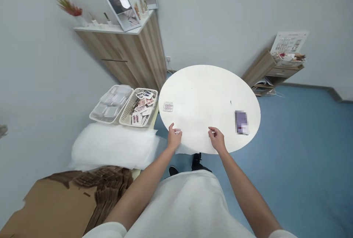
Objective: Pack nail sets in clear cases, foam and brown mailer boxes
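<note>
A thin white sheet (193, 140) lies on the round white table (204, 80) in front of me, its near edge hanging a little over the rim. Its outline is hard to make out against the tabletop. My left hand (174, 139) is at the sheet's left side, thumb and fingers apart. On the right side is my right hand (217, 140), fingers bent and thumb apart from them. Neither hand shows a thing in its grasp. A small clear pack of press-on nails (168, 107) rests near the table's left edge, beyond my left hand.
A blurred purple item (241, 120) lies at the table's right. To the left stand a basket of printed packs (124, 116), a basket of clear boxes (93, 115), a stack of white sheets (113, 144) and flattened cardboard (55, 205). A wooden cabinet (124, 50) stands behind.
</note>
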### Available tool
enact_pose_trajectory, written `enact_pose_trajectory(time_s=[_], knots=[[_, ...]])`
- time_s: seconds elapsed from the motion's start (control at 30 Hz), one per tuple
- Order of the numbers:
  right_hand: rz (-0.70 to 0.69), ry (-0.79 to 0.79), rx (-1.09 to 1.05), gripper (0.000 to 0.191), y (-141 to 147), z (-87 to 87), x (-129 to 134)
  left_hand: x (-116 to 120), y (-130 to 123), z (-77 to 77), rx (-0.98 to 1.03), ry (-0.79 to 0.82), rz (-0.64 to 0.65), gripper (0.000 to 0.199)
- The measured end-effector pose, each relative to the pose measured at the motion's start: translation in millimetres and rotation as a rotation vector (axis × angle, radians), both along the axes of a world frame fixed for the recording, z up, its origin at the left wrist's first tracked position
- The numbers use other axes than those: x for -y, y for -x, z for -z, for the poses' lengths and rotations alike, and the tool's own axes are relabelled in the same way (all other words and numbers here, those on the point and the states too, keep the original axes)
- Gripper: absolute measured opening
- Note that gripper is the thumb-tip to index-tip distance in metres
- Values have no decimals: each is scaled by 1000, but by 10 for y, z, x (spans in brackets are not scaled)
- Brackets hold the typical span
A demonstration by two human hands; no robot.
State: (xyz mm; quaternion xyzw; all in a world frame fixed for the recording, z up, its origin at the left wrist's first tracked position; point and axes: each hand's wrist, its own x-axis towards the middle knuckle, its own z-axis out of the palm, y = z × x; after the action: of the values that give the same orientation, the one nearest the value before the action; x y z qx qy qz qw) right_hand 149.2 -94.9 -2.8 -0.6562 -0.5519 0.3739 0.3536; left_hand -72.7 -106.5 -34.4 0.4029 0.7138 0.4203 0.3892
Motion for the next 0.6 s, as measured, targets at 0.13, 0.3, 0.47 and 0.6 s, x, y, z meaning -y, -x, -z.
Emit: enact_pose_trajectory(time_s=[0.13,0.3,0.47,0.6], knots=[[-8,3,71,35,-383,211,-155,-273,-299,26,-162,-16,125,49],[-94,11,133,35,-636,391,-354,-476,-524,104,-236,32,209,28],[-206,71,244,37,-714,507,-466,-565,-576,205,-320,90,232,31],[-261,142,407,39,-693,567,-510,-600,-579,256,-421,100,329,40]])
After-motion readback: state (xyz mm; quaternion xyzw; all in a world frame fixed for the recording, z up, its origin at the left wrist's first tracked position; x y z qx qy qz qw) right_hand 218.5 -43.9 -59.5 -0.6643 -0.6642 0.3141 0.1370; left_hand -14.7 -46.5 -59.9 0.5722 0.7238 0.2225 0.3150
